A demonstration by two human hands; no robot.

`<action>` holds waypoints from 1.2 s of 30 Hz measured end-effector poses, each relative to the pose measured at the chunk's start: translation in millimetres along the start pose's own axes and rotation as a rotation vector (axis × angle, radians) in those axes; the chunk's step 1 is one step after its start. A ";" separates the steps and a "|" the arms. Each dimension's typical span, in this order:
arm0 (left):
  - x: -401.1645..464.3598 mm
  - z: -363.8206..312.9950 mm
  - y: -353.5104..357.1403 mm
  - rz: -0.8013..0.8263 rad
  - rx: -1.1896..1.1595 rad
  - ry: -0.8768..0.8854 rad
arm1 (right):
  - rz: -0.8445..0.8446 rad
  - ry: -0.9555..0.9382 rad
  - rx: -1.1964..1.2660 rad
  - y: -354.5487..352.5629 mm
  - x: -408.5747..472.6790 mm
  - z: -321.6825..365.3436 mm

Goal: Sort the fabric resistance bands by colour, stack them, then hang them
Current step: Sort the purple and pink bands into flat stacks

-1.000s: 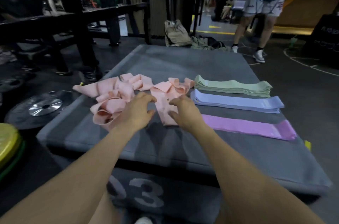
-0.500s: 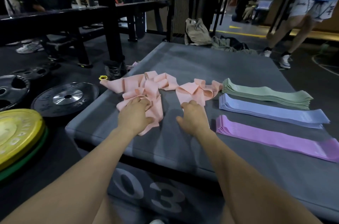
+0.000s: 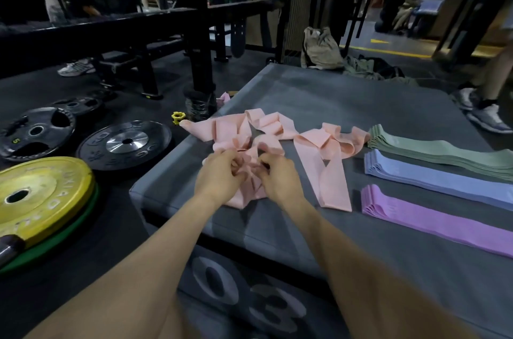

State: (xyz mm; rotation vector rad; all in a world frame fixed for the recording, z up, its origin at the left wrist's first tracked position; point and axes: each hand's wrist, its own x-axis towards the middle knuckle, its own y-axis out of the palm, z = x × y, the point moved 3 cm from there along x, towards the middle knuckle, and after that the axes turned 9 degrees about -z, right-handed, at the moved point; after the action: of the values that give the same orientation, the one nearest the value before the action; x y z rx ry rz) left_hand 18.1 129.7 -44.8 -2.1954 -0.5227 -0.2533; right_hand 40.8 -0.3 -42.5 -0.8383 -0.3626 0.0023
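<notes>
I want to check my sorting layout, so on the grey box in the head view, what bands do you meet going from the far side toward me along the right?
green band stack → blue band stack → purple band stack, side by side on the grey box.

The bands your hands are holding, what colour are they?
Pink, a pale peachy pink. The head view shows them best.

Both hands, left [image 3: 219, 177] and right [image 3: 279, 176], side by side, fingers curled, pinching.
</notes>
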 end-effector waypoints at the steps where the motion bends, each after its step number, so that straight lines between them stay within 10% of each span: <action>1: 0.9 0.3 -1.9 -0.027 -0.051 -0.017 | -0.018 0.002 0.022 -3.0 1.2 2.6; 14: 1.6 -49.4 3.8 -0.035 -0.227 0.140 | 0.031 -0.092 0.235 -66.6 -3.5 -4.0; 20: 10.2 -59.0 12.4 -0.032 -0.191 0.127 | 0.350 0.024 -0.524 -95.0 -11.1 -53.2; 28: 24.4 -73.7 26.2 0.035 -0.166 0.101 | 0.481 0.033 -0.625 -91.7 -5.0 -69.5; 36: 76.6 -84.3 17.5 -0.010 -0.223 0.051 | -0.051 0.054 -0.191 -122.8 97.5 -44.9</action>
State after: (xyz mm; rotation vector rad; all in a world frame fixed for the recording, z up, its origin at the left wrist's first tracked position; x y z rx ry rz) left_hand 94.2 75.6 22.6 -2.3955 -0.4967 -0.3884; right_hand 129.3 -101.4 49.9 -1.0157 -0.3366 -0.1030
